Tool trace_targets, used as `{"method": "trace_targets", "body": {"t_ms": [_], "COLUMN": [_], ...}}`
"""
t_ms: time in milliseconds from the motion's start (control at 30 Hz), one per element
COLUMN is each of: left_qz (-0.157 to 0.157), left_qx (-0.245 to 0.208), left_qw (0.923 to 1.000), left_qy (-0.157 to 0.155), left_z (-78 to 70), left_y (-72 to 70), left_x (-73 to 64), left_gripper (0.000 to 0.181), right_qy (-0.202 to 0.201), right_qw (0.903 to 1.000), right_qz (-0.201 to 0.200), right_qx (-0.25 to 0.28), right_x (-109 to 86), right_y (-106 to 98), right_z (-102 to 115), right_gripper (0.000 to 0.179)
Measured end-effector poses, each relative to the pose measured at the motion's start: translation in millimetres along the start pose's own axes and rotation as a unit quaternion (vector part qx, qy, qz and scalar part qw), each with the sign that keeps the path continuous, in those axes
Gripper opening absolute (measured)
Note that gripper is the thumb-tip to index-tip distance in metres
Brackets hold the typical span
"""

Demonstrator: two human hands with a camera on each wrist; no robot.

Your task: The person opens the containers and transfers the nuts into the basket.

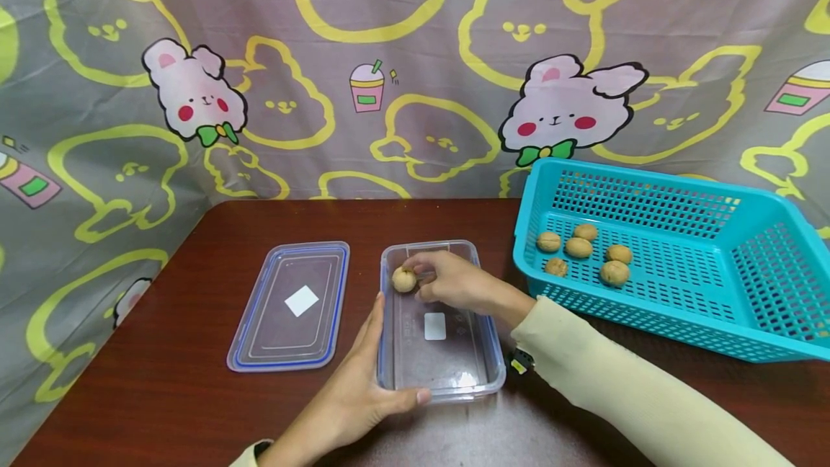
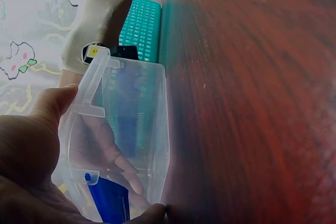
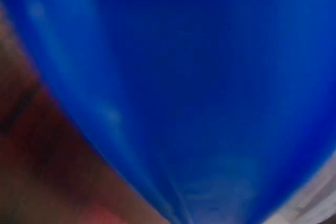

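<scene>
A clear plastic food container stands uncovered on the table, with a white square label on its floor. My left hand holds its near left corner, thumb at the front rim and fingers along the left side. In the left wrist view that hand spans the clear wall by a blue clip. Inside the container's far left corner, my right hand pinches a walnut with its fingertips. Blurred blue plastic fills most of the right wrist view, hiding the right fingers there.
The container's lid, with a blue seal and white label, lies flat on the left. On the right sits a turquoise basket with several walnuts in its left part. A patterned curtain hangs behind the brown table.
</scene>
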State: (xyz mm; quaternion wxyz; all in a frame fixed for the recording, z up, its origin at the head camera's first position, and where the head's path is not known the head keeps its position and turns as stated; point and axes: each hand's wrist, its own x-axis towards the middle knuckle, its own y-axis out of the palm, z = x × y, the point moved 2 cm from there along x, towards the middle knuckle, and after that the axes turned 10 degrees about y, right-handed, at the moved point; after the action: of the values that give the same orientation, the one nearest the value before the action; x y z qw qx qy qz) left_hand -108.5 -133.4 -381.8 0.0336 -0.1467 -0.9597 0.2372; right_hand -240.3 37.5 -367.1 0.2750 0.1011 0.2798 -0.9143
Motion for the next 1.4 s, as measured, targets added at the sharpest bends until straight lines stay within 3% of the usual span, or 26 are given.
{"method": "trace_targets", "body": {"t_ms": [567,967,1267,1400], "left_qz": [0.001,0.009,0.006,0.004], "left_qx": [-0.001,0.001,0.0,-0.003], "left_qw": [1.0,1.0,1.0,1.0], "left_qy": [0.002,0.0,0.002,0.005], "left_z": [-1.8,-2.8,-2.5,-2.5], "left_y": [-0.1,-0.4,-0.5,-0.3], "left_x": [0.5,-0.4,-0.9,-0.4], "left_gripper": [0.139,0.139,0.139,0.139], "right_qy": [0.004,0.002,-0.007,-0.012], "right_qw": [0.999,0.9894,0.982,0.983], "right_qz": [0.023,0.1,0.111,0.105], "right_qx": [0.039,0.105,0.153,0.15], "right_x": [4.2,3.7,2.4,0.8], "right_y": [7,11,11,10], "right_z": [-3,-3,-3,-2], "right_gripper": [0.043,0.045,0.036,0.034]}}
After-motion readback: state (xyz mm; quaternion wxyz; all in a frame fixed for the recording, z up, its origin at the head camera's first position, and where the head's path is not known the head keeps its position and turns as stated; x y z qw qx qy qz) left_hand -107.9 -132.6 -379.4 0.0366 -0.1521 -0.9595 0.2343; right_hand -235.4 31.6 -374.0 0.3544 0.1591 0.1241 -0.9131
